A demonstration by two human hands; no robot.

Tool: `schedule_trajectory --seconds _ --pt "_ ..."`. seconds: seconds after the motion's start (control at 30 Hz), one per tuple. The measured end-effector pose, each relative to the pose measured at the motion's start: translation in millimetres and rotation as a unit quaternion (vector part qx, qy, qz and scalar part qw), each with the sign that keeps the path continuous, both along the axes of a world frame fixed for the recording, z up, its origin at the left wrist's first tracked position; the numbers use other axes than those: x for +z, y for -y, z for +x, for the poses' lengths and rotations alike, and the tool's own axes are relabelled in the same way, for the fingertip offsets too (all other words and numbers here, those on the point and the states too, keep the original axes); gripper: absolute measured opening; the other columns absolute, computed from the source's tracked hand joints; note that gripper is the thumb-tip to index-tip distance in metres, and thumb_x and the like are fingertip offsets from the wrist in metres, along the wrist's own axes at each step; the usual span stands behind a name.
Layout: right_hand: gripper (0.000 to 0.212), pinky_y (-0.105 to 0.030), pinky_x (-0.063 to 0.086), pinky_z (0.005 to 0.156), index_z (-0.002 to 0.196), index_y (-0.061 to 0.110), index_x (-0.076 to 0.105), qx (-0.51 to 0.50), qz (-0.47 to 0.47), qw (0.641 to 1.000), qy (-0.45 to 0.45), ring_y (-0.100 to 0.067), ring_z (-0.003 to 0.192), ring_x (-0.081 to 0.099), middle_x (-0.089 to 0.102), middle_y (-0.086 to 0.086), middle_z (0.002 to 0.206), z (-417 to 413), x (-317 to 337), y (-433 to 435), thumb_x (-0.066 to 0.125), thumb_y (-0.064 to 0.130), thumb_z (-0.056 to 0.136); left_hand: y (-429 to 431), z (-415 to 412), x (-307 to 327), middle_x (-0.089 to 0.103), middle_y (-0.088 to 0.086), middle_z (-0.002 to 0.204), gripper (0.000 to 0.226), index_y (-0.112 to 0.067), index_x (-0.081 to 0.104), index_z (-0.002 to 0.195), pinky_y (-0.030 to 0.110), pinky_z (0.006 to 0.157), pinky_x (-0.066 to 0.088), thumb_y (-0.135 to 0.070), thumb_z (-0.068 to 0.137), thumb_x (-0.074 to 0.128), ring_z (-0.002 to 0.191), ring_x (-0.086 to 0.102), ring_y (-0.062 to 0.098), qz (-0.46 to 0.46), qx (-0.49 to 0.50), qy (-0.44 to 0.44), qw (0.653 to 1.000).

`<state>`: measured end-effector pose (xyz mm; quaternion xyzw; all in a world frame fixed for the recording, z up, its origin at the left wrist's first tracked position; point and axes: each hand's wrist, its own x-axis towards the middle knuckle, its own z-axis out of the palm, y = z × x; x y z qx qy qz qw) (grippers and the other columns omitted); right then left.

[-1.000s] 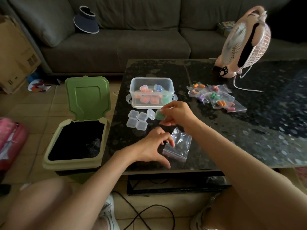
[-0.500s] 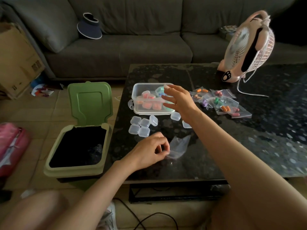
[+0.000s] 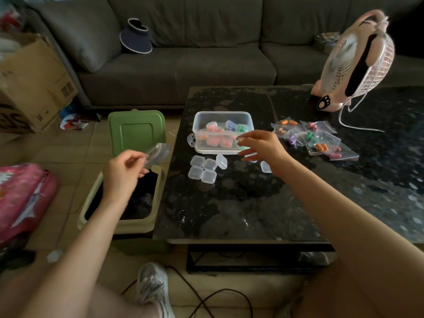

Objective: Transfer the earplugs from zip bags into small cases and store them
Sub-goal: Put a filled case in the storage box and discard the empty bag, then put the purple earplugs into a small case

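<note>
Dark stone table [image 3: 241, 203] before a grey sofa [image 3: 183, 65], with a bin [image 3: 119, 223] standing open on the floor against the table's left edge. Thumb and fingertips of the left hand [image 3: 124, 171] pinch an emptied zip bag [image 3: 158, 152] by one end. It hangs above the back of the bin, just in front of the raised green lid [image 3: 136, 131]. The right hand [image 3: 261, 145] holds nothing. Its fingers are spread and loosely bent, hovering at the near right corner of the clear box [image 3: 222, 117], where filled cases [image 3: 215, 141] lie. A cluster of empty cases [image 3: 203, 169] sits near the table's left edge, and a lone case [image 3: 265, 166] sits right under the right wrist. The full bags [image 3: 319, 140] of earplugs lie further right, short of the fan [image 3: 358, 63].

The likely slip is the zip bag. It is light and limp, so if let go from up there it could drift past the rim onto the floor (more so if the fan is running, which I cannot tell). The right wrist, if drawn back low, could also sweep the lone case toward the near edge.
</note>
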<state>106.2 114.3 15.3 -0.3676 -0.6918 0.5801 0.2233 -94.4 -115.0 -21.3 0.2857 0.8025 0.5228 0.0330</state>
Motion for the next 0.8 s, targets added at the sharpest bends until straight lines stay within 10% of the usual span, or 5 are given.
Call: schedule_trajectory --seconds 0.13,0.27,0.43,0.8 --pt "0.010 -0.027 0.059 0.067 0.098 0.010 0.064 0.018 0.012 1.000 0.013 -0.023 0.078 0.068 0.067 -0.012 0.104 3 -3 4 0.062 0.013 0.089 18 -48 -32 0.070 0.010 0.090 0.013 -0.018 0.065 0.090 0.024 0.052 0.049 -0.007 0.090 0.058 0.051 0.060 0.006 -0.040 0.130 0.074 0.988" --pt "0.006 -0.028 0.059 0.065 0.089 0.015 0.065 0.036 0.017 0.999 0.011 -0.025 0.075 0.069 0.069 -0.015 0.100 6 -6 9 0.062 0.009 0.089 28 -67 -64 0.062 0.013 0.075 0.011 -0.003 0.063 0.100 0.013 0.036 0.046 -0.004 0.092 0.055 0.034 0.056 0.003 -0.077 0.182 0.184 0.963" --pt "0.007 -0.038 0.059 0.074 0.087 0.014 0.066 0.044 0.020 0.999 0.013 -0.032 0.081 0.070 0.069 -0.018 0.099 13 -7 11 0.063 0.008 0.088 32 -61 -76 0.050 0.022 0.133 0.053 -0.002 0.035 0.141 0.043 0.085 0.054 -0.015 0.094 0.056 0.105 0.060 0.036 -0.111 0.167 0.318 0.927" --pt "0.009 -0.030 0.060 0.070 0.097 0.010 0.065 0.042 0.047 0.996 0.057 -0.023 0.077 0.070 0.069 -0.010 0.091 30 -7 5 0.063 0.013 0.089 -16 9 -17 0.060 0.004 0.113 0.021 -0.014 0.060 0.111 0.032 0.086 0.048 -0.021 0.092 0.059 0.100 0.061 0.021 -0.105 0.009 0.098 0.990"
